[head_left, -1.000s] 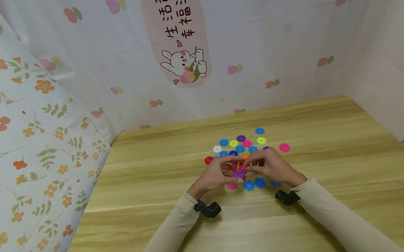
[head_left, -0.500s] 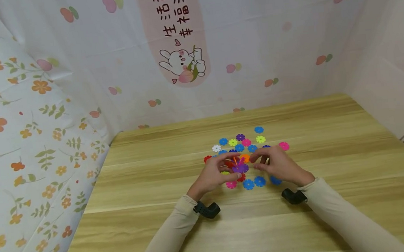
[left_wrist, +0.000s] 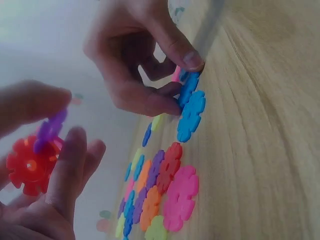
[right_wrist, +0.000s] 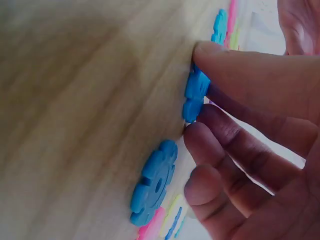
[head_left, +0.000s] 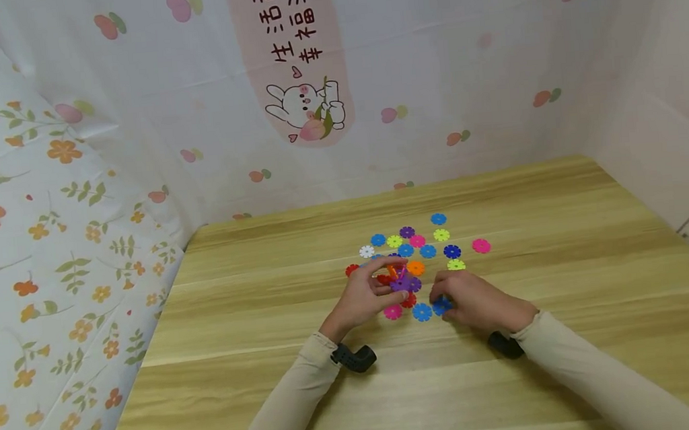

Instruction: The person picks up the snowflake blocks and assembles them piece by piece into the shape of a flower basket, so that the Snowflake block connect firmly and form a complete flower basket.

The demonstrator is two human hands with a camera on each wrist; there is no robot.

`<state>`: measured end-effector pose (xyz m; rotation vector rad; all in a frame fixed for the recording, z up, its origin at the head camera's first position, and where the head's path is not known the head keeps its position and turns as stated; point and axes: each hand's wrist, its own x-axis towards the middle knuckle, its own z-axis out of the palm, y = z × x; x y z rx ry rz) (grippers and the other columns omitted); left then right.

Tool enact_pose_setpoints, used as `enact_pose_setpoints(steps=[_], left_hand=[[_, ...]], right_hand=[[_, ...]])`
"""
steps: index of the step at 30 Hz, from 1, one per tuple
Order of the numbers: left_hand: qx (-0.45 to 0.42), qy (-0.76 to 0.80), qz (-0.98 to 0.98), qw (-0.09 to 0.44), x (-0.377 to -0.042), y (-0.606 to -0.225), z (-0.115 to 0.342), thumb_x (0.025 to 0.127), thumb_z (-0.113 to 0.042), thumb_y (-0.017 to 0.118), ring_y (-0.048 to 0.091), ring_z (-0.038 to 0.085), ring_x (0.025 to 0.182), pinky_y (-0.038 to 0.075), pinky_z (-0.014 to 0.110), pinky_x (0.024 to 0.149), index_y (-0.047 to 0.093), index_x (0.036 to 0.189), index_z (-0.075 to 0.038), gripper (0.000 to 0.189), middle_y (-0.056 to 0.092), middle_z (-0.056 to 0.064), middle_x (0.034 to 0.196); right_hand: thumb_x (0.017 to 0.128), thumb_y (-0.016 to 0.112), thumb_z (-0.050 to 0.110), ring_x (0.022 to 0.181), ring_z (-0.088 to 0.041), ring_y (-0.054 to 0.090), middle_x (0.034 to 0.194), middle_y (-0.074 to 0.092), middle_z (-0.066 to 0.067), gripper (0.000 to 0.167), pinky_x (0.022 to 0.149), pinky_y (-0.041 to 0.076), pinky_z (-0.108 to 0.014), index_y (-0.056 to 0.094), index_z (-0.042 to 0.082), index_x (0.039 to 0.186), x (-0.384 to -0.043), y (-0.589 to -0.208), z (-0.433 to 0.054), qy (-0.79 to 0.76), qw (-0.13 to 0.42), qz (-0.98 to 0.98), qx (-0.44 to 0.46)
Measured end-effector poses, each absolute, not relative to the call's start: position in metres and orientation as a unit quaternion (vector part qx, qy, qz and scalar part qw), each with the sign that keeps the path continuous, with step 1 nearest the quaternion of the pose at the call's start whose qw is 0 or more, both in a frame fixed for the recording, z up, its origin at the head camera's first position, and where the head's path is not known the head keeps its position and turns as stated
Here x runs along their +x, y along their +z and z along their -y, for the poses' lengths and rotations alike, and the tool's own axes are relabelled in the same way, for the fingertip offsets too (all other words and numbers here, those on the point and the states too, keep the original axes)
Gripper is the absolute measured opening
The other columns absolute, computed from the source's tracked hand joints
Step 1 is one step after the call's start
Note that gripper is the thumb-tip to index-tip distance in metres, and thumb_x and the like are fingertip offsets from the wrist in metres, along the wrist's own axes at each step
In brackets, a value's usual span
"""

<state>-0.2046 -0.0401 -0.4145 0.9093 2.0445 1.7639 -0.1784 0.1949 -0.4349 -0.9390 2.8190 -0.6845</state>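
Note:
My left hand holds a small cluster of joined plastic snowflake discs above the table. A purple disc of it shows between thumb and fingers in the left wrist view, with a red disc beside it. Pink and orange pieces of the cluster stick up in the head view. On the right, my right hand reaches down to the tabletop, pinching a blue snowflake disc between thumb and fingers. Another blue disc lies right beside that one.
Many loose snowflake discs lie flat beyond the hands, among them an orange disc, a white disc and a pink disc farther right. The wooden table meets a patterned cloth at its back edge.
My right hand has let go of the pink piece on the cluster, moved away to the right and come down onto a blue disc. My left hand keeps holding the cluster.

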Motion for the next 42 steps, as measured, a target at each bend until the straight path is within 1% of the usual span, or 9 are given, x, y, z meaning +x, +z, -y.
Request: enact_pose_setpoints(steps=[7, 10, 14, 19, 23, 27, 33, 36, 42], left_hand=[[0.334, 0.608, -0.706, 0.143, -0.203, -0.414, 0.040, 0.082, 0.000, 0.069, 0.062, 0.023, 0.093, 0.050, 0.038, 0.083, 0.048, 0.127, 0.001, 0.050, 0.050, 0.019, 0.123], [0.344, 0.604, -0.705, 0.140, -0.202, -0.413, 0.039, 0.082, 0.003, 0.068, 0.060, 0.025, 0.097, 0.050, 0.038, 0.084, 0.046, 0.131, -0.002, 0.053, 0.049, 0.021, 0.124], [0.373, 0.570, -0.722, 0.121, -0.199, -0.412, 0.038, 0.084, 0.004, 0.064, 0.057, 0.024, 0.101, 0.049, 0.035, 0.085, 0.046, 0.134, -0.003, 0.054, 0.050, 0.018, 0.126], [0.383, 0.530, -0.750, 0.103, -0.197, -0.411, 0.034, 0.084, 0.001, 0.066, 0.055, 0.021, 0.102, 0.047, 0.031, 0.088, 0.049, 0.131, -0.001, 0.050, 0.055, 0.015, 0.124], [0.378, 0.533, -0.749, 0.112, -0.196, -0.411, 0.031, 0.083, -0.001, 0.067, 0.056, 0.021, 0.103, 0.047, 0.031, 0.089, 0.049, 0.130, 0.001, 0.051, 0.054, 0.016, 0.123], [0.373, 0.541, -0.746, 0.110, -0.196, -0.410, 0.029, 0.082, -0.001, 0.068, 0.057, 0.019, 0.104, 0.047, 0.030, 0.088, 0.049, 0.131, 0.000, 0.052, 0.054, 0.013, 0.126], [0.368, 0.545, -0.746, 0.102, -0.196, -0.411, 0.027, 0.082, 0.001, 0.068, 0.057, 0.014, 0.102, 0.047, 0.028, 0.086, 0.050, 0.132, -0.002, 0.053, 0.055, 0.006, 0.127], [0.360, 0.556, -0.742, 0.106, -0.197, -0.412, 0.027, 0.082, 0.003, 0.068, 0.058, 0.014, 0.098, 0.049, 0.029, 0.084, 0.050, 0.131, -0.002, 0.053, 0.056, 0.005, 0.126], [0.343, 0.580, -0.728, 0.128, -0.205, -0.423, 0.027, 0.081, 0.003, 0.068, 0.062, 0.014, 0.090, 0.053, 0.030, 0.075, 0.052, 0.131, -0.005, 0.053, 0.059, 0.004, 0.119]], right_hand=[[0.071, 0.081, 0.006, 0.070, -0.012, 0.047, 0.080, 0.053, 0.005, 0.026, 0.062, 0.046, -0.025, 0.059, 0.011, 0.085, -0.186, -0.436, -0.199, -0.264, 0.056, -0.912, -0.309], [0.072, 0.079, 0.003, 0.067, -0.012, 0.047, 0.076, 0.052, 0.005, 0.027, 0.058, 0.045, -0.025, 0.056, 0.013, 0.083, -0.188, -0.436, -0.201, -0.298, 0.070, -0.898, -0.316], [0.076, 0.075, 0.001, 0.065, -0.010, 0.050, 0.074, 0.056, 0.007, 0.022, 0.057, 0.046, -0.025, 0.059, 0.015, 0.083, -0.189, -0.436, -0.206, -0.337, 0.082, -0.884, -0.312], [0.081, 0.069, -0.001, 0.072, -0.009, 0.058, 0.085, 0.064, 0.006, 0.016, 0.063, 0.051, -0.026, 0.068, 0.009, 0.094, -0.189, -0.431, -0.208, -0.398, 0.052, -0.872, -0.281], [0.084, 0.065, -0.004, 0.075, -0.019, 0.065, 0.091, 0.065, -0.001, 0.019, 0.066, 0.054, -0.031, 0.069, 0.004, 0.101, -0.188, -0.424, -0.203, -0.483, 0.012, -0.844, -0.234], [0.083, 0.066, -0.003, 0.076, -0.025, 0.067, 0.091, 0.067, -0.005, 0.017, 0.066, 0.055, -0.032, 0.070, 0.005, 0.097, -0.187, -0.420, -0.197, -0.534, -0.029, -0.818, -0.215], [0.080, 0.069, -0.004, 0.078, -0.017, 0.066, 0.092, 0.069, -0.005, 0.016, 0.065, 0.054, -0.027, 0.073, 0.008, 0.090, -0.185, -0.420, -0.188, -0.530, -0.058, -0.816, -0.225], [0.080, 0.069, -0.005, 0.079, -0.016, 0.066, 0.090, 0.069, -0.004, 0.016, 0.066, 0.054, -0.026, 0.073, 0.008, 0.089, -0.183, -0.419, -0.183, -0.535, -0.074, -0.811, -0.224], [0.079, 0.063, -0.016, 0.075, -0.031, 0.067, 0.091, 0.067, -0.019, 0.014, 0.064, 0.055, -0.034, 0.069, -0.009, 0.091, -0.170, -0.399, -0.173, -0.581, -0.063, -0.777, -0.233]])
